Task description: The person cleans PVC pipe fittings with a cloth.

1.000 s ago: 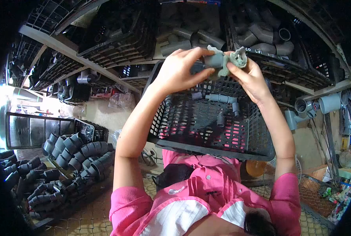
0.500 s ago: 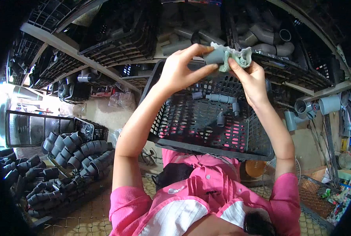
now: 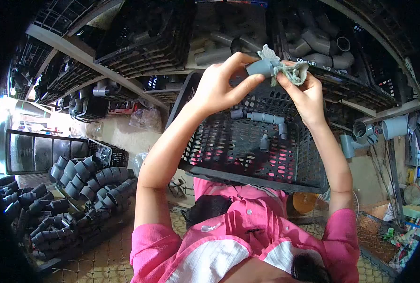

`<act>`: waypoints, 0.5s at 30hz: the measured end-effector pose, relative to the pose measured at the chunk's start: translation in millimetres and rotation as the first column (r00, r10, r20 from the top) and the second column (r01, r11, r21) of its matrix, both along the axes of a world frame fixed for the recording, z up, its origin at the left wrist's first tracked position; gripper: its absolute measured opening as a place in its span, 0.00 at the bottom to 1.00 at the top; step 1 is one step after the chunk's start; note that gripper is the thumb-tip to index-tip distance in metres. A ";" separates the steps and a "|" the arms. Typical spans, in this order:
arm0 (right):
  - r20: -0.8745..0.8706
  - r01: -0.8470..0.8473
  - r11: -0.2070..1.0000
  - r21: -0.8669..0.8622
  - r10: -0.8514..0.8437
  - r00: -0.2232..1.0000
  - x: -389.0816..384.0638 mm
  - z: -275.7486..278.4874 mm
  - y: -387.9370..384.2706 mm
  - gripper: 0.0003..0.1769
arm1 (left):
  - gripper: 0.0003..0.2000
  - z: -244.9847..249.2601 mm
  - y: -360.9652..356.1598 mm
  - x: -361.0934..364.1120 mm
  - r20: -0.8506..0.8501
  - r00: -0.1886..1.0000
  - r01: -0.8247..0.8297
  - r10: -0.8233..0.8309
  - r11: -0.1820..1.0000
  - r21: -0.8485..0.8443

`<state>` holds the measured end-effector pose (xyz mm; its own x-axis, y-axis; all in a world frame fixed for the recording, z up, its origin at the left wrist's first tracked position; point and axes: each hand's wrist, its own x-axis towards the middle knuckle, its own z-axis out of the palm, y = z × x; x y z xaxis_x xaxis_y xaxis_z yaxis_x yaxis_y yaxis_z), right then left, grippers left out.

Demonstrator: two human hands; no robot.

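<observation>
Between the fingers and thumb of my left hand (image 3: 224,82) is a grey plastic pipe fitting (image 3: 260,69), held above the far side of a black crate. My right hand (image 3: 305,92) pinches a pale green cloth (image 3: 292,73) against the fitting's right end. Part of the cloth sticks up behind the fitting, and the rest bunches over my right fingers. Below both hands, the black plastic crate (image 3: 247,177) holds several small grey fittings (image 3: 264,118) on its slatted floor.
Shelves with black crates (image 3: 139,52) of grey pipe elbows (image 3: 316,41) stand ahead, close beyond my hands. A large heap of grey fittings (image 3: 92,181) lies at the left. More large pipes (image 3: 393,126) are at the right.
The cloth has shifted around the fitting: one corner now stands up higher, and more of the fitting's right end shows. My left hand still holds the fitting in nearly the same place.
</observation>
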<state>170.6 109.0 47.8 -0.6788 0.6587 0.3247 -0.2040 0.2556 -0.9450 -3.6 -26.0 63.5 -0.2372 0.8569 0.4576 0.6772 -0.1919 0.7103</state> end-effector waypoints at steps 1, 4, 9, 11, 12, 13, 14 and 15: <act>0.015 0.004 1.000 -0.004 -0.004 1.000 1.2 -0.7 1.8 0.17 | 0.21 1.2 -0.8 1.2 0.075 0.997 0.006 0.000 0.997 -0.081; 0.027 0.011 1.000 -0.001 -0.011 1.000 2.4 -1.5 6.2 0.17 | 0.22 -4.2 3.6 3.7 0.046 0.999 0.018 -0.019 1.000 0.021; 0.026 -0.006 1.000 0.012 0.006 1.000 1.7 -1.3 8.9 0.15 | 0.20 -11.9 10.8 -4.5 -0.190 0.982 0.042 0.006 0.968 0.248; 0.037 -0.048 0.987 -0.151 0.054 0.998 1.3 -2.6 9.9 0.15 | 0.18 -7.2 9.6 -4.5 -0.209 0.978 0.029 0.027 0.965 0.260; 0.040 -0.067 0.970 -0.232 0.078 0.996 1.6 -3.6 9.4 0.15 | 0.19 -5.1 9.2 -6.9 -0.229 0.973 0.048 0.015 0.962 0.269; 0.033 -0.081 0.952 -0.295 0.095 0.995 2.2 -1.6 7.4 0.15 | 0.20 -2.4 8.1 -8.0 -0.163 0.986 0.065 -0.028 0.972 0.227; 0.024 -0.097 0.929 -0.356 0.113 0.993 2.8 2.9 4.2 0.15 | 0.20 0.6 6.9 -9.1 -0.095 0.993 0.082 -0.065 0.979 0.188; 0.014 -0.114 0.903 -0.415 0.132 0.991 2.6 5.5 2.3 0.16 | 0.21 2.2 5.7 -9.9 -0.026 0.995 0.101 -0.098 0.984 0.150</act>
<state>173.2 111.3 53.3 -0.7700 0.6379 0.0126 -0.1676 -0.1832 -0.9687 -13.6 -20.3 65.8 -0.1444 0.7968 0.5868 0.6624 -0.3626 0.6555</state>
